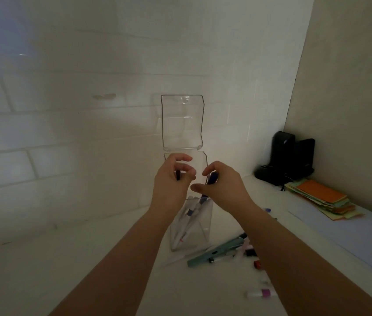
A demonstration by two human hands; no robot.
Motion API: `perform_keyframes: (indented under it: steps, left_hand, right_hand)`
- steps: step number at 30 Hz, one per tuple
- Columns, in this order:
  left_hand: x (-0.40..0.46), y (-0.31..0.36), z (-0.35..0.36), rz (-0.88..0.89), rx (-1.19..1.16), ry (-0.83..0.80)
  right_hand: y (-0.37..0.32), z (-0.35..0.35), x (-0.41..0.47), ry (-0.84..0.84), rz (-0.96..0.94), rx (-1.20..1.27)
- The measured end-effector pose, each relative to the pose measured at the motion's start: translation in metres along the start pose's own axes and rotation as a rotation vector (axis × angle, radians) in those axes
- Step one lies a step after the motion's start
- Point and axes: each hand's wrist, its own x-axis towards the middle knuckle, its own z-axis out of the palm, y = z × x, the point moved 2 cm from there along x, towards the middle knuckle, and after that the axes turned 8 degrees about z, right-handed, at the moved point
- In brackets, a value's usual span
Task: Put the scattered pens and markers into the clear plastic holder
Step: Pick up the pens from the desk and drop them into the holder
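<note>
White counter [89, 258], tiled wall [66, 110] (dim); pens [216, 252] scattered.

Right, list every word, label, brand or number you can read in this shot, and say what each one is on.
None can be read.
Pens on the table, such as the teal pen and the pink-banded marker: any print is too blurred to read.
Pens inside the clear holder: no legible marking.
Black device in the corner: no brand or label visible in the dim light.
Stack of coloured paper: no writing visible.
</note>
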Motion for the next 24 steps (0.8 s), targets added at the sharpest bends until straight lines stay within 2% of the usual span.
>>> perform_keyframes:
  steps: [5, 10, 11, 13, 15, 18, 20, 22, 24]
  left_hand:
    - [-0.001, 0.001, 0.001, 0.057, 0.067, -0.043]
    - [-0.029, 0.007, -0.020, 0.316, 0.252, 0.039]
    - [-0.041, 0.006, -0.025, 0.366, 0.307, 0.015]
    - [-0.069, -0.006, -0.033, 0.399, 0.389, -0.133]
    - [-0.096, -0.029, -0.034, 0.321, 0.441, -0.323]
    - [-0.123, -0.062, -0.024, 0.161, 0.512, -0.501]
    - [-0.131, -0.067, -0.012, 0.050, 0.584, -0.578]
    - [-0.134, -0.067, -0.002, -0.038, 0.781, -0.632]
    - [-0.135, -0.060, 0.009, -0.047, 0.935, -0.644]
  right_hand:
    - [-0.002, -0.005, -0.004, -0.018, -0.034, 0.031]
    - [0.009, -0.037, -0.030, -0.001, -0.143, -0.034]
    - [0.019, -0.046, -0.041, -0.046, -0.147, -0.087]
    - [0.050, -0.061, -0.067, -0.171, -0.080, -0.245]
    - [0.084, -0.072, -0.089, -0.274, 0.028, -0.417]
    - [0.121, -0.076, -0.110, -0.405, 0.122, -0.651]
    - [0.131, -0.072, -0.116, -0.425, 0.120, -0.728]
    - [0.134, -0.066, -0.118, -0.407, 0.106, -0.775]
    - [0.132, -0.060, -0.118, -0.427, 0.084, -0.852]
